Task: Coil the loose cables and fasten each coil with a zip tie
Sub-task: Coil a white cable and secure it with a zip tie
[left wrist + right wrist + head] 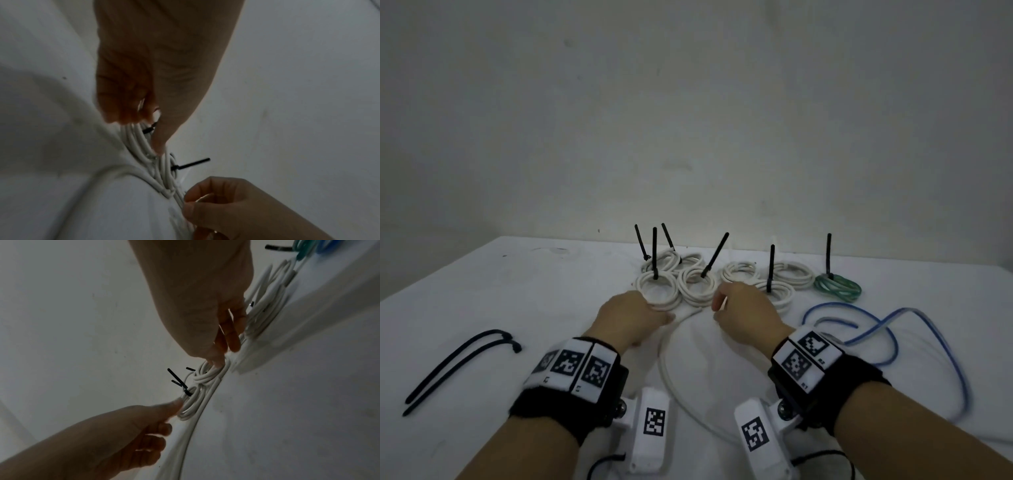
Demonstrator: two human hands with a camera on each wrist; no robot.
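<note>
A loose white cable (666, 370) lies in a wide loop on the white table (482, 291) between my wrists. My left hand (664, 318) has curled fingers at the loop's far left end and holds the cable there, its thumb beside a tied white coil (657, 291). My right hand (719, 305) pinches the cable near its far end with thumb and forefinger. In the right wrist view the right fingertips (216, 363) touch a tied coil (205, 376), and the loose cable (193, 430) runs past my left hand (160, 418).
Several white coils (695, 287) with upright black zip-tie tails (715, 255) stand along the back. A green tied coil (837, 289) sits at the right of the row. A loose blue cable (893, 346) sprawls at the right. Spare black zip ties (458, 363) lie at the left.
</note>
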